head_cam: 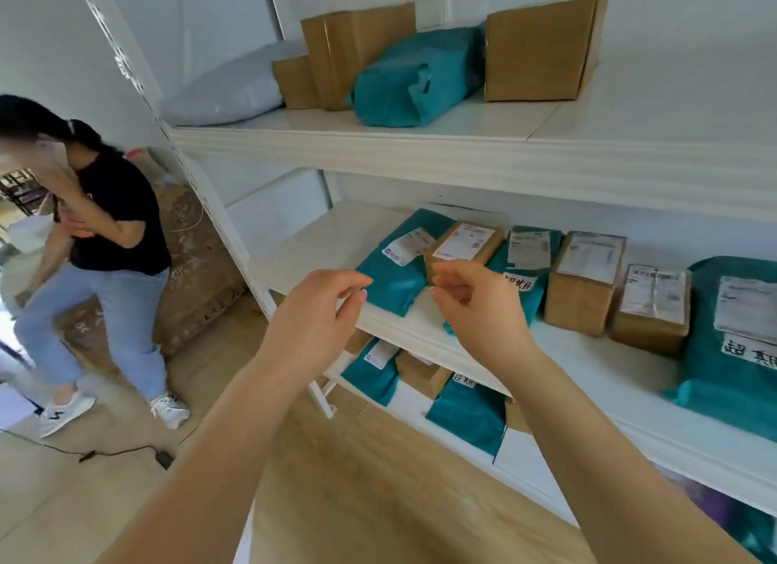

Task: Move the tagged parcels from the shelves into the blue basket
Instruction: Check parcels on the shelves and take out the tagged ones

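Both my hands are raised in front of the middle shelf (pixel 588 366). My left hand (pixel 319 311) has loosely curled fingers and holds nothing, just left of a teal bag parcel (pixel 395 277) with a white label. My right hand (pixel 475 302) is also empty, fingers apart, in front of a small labelled cardboard box (pixel 466 241). Behind it lies a teal bag (pixel 527 265) with a handwritten tag. Further right sit two labelled brown boxes (pixel 584 277) (pixel 651 307) and a big tagged teal bag (pixel 736 340). No blue basket is in view.
The top shelf (pixel 378 143) holds brown boxes (pixel 542 46), a teal bag (pixel 416 79) and a grey bag (pixel 227 88). The lower shelf carries more teal bags (pixel 466 412). A person (pixel 101 243) stands at the left by a patterned sofa (pixel 197 269); a cable (pixel 117 452) lies on the floor.
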